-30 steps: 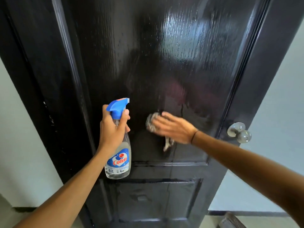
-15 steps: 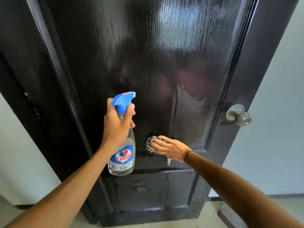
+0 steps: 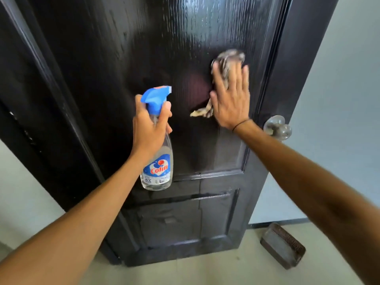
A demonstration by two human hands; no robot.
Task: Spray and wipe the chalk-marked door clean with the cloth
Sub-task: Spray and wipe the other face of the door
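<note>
Pressing cloth on door, right hand fingers upward, spray bottle upright

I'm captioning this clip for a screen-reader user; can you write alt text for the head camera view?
A person's right hand presses a patterned cloth flat against a glossy black panelled door, beside its round metal knob. The left hand grips a clear spray bottle with a blue trigger, held upright in front of the door.
</note>
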